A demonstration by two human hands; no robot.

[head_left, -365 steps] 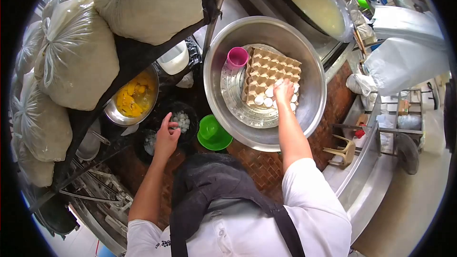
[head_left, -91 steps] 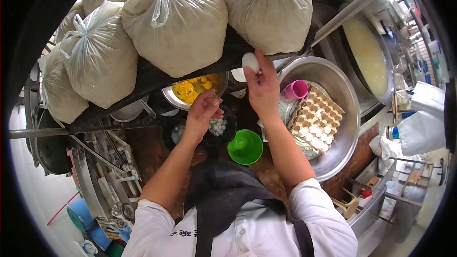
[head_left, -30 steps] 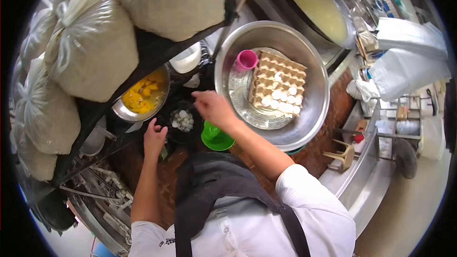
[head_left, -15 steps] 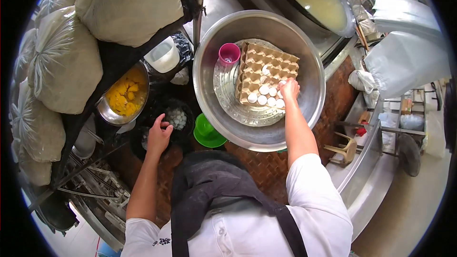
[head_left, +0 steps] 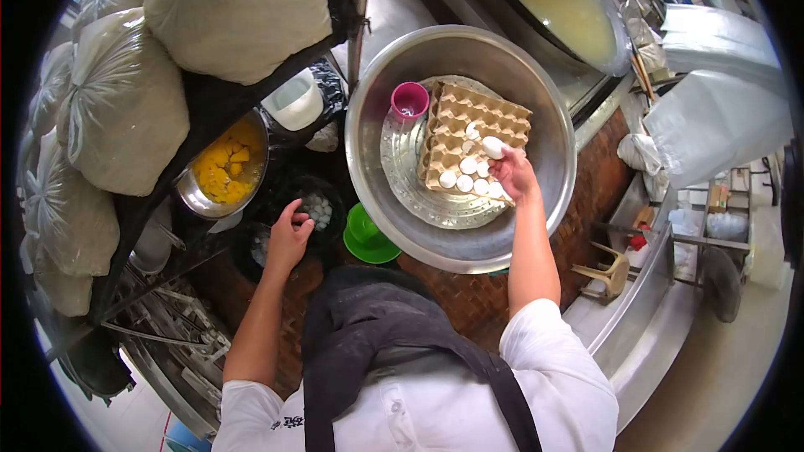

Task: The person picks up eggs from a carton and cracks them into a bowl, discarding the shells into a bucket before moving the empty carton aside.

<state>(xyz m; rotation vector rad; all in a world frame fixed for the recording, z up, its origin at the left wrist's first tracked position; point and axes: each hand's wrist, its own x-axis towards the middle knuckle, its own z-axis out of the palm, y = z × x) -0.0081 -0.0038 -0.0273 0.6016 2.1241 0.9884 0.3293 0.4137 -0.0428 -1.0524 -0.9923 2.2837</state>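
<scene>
red-brown brick floor [head_left: 444, 297] shows below a crowded kitchen workspace, with a dark apron [head_left: 368, 310] closest to view. the left hand [head_left: 287, 243] hovers beside a dark container of whitish pieces [head_left: 316, 211], its fingers loosely bent and apart; nothing can be seen in them, though the palm side is partly hidden. just to the right of those fingers sits a green basin [head_left: 370, 240].

farther out, the right hand [head_left: 517, 177] has its fingertips closed lightly around a white egg [head_left: 492, 147], thumb side against it, not clenched. the egg seems clear of the cardboard egg tray [head_left: 481, 109], so the fingers, rather than a tray pocket, appear to bear it. more white eggs [head_left: 465, 183] sit in the tray just below and to the left of these fingertips, while the cups beyond them hold mostly nothing. tray and hand are both within the wide metal basin [head_left: 536, 230], and a pink cup [head_left: 409, 100] stands in it, left of the right fingers.

beyond and left of the left fingers, a metal bowl [head_left: 198, 202] holds yellow yolks [head_left: 222, 169]. above that is a white tub [head_left: 295, 102], then tied plastic sacks [head_left: 126, 100]. farthest, past the right fingers, a large pan holds pale yellow liquid [head_left: 557, 0].
</scene>
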